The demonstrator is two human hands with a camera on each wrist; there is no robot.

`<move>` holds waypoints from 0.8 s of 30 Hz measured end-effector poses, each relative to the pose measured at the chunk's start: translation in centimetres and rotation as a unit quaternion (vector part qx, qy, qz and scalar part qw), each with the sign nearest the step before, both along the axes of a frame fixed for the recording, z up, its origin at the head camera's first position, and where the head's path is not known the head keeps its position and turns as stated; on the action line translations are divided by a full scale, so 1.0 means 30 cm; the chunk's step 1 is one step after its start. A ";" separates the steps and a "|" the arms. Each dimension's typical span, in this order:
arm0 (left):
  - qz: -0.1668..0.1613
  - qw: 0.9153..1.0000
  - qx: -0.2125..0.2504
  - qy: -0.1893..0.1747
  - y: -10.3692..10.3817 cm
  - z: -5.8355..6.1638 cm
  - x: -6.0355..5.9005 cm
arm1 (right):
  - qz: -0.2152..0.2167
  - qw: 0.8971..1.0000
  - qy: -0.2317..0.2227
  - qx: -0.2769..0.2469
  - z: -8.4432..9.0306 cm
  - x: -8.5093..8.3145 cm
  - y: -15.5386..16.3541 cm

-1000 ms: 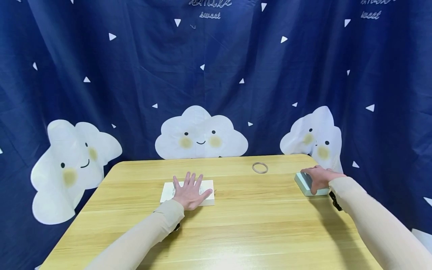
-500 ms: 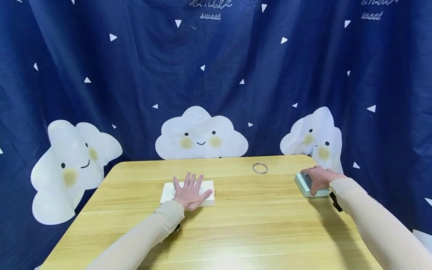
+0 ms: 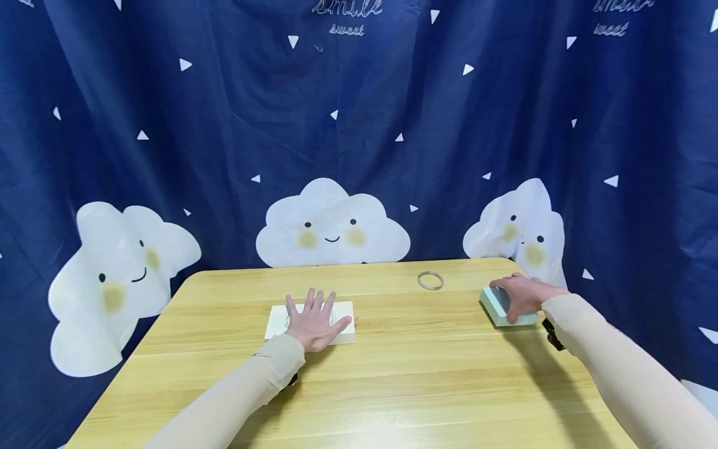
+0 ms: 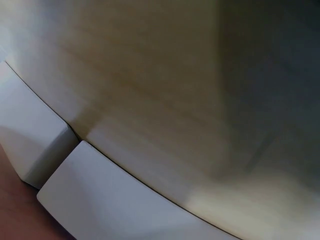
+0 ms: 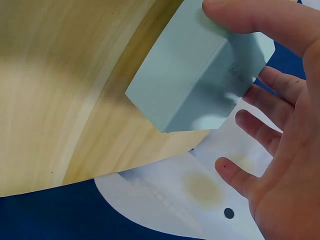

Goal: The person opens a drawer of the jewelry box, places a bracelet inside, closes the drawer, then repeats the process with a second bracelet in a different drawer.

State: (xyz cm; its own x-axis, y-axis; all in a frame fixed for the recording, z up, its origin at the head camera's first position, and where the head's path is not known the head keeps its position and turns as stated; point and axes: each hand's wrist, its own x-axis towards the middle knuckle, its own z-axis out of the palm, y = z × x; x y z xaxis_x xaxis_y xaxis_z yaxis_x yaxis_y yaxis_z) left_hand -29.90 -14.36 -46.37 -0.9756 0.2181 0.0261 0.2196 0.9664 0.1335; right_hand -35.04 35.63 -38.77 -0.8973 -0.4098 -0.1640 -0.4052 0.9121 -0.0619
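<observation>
My left hand lies flat with fingers spread on a flat white box near the middle of the wooden table. The left wrist view is blurred and shows only white box edges against the wood. At the table's far right, my right hand grips a small light blue box. In the right wrist view the thumb presses on the blue box at the table's edge, and the other fingers curl past its far side.
A thin metal ring lies on the table toward the back, between the two boxes. A dark blue curtain with white clouds hangs close behind the table. The table's right edge runs just beyond the blue box.
The right hand and the light blue box have shifted a little to the left. The left hand stays flat on the white box.
</observation>
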 end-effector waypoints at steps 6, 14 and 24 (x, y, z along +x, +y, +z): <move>-0.002 1.000 -0.006 0.000 0.001 0.004 0.002 | 0.004 1.000 0.004 -0.003 0.009 0.001 -0.030; 0.000 1.000 -0.007 -0.004 0.002 0.006 0.004 | 0.023 1.000 0.020 0.000 0.018 0.005 -0.081; 0.000 1.000 -0.006 0.002 -0.005 -0.018 -0.014 | 0.043 0.999 0.027 0.006 0.037 0.016 -0.147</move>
